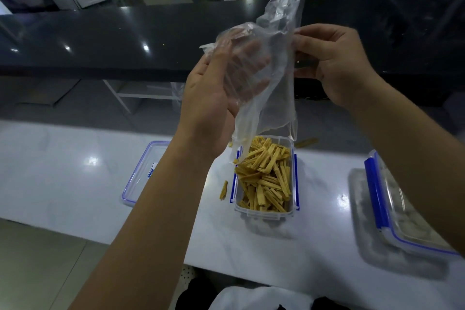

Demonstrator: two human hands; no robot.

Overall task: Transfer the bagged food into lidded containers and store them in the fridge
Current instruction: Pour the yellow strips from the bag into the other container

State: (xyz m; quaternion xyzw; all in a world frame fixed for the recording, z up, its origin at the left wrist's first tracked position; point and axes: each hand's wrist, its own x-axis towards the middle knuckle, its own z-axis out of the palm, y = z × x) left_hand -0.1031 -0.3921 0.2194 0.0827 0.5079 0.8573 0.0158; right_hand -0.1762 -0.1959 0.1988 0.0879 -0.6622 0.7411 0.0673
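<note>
Two bare hands hold one clear plastic bag (266, 68) above the white counter (75, 158). The left hand (216, 90) has its fingers (251, 58) spread and nearly straight inside or behind the film, palm up, supporting the bag; whether they lie within the bag cannot be told. The right hand (334, 63) pinches the bag's upper edge between thumb and curled fingers. The bag hangs mouth down, its lower end just over the far rim of an open clear container (264, 211) with blue side clasps. That container stands on the counter and is filled with yellow-tan food strips (264, 176). One stray strip (223, 190) lies on the counter just left of the container; more pieces (307, 143) lie beyond its far right corner. A blue-rimmed lid (141, 173) lies flat to the left, partly hidden by the left forearm; it bears a small blue label, not legible. At the right edge a second lidded container (402, 211) with pale contents rests on the counter.
</note>
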